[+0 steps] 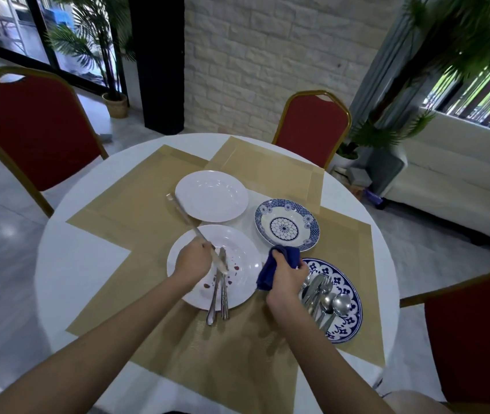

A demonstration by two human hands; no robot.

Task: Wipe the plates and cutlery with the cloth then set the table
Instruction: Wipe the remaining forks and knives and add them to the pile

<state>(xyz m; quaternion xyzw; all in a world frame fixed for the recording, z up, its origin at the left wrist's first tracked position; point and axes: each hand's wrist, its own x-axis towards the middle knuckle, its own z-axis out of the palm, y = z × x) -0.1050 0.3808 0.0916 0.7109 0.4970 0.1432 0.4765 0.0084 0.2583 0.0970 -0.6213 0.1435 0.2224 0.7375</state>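
Cutlery-wiping stage, I'd say. The left hand [193, 259] grips a long silver knife [184, 217] over the stained white plate [245, 265], and the right hand [286, 283] clutches the dark blue cloth [267, 273]. Next, probably: cloth onto blade.

Left hand [191, 259] grips knife [191, 227]; right hand [287, 279] grips cloth [279, 265].

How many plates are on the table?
4: clean white plate, far centre; stained white plate, nearest; far blue plate, beyond the cloth; near blue plate, holding cutlery.

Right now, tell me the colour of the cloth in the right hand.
Dark blue. The cloth, gripped by the right hand, shows best in the head view.
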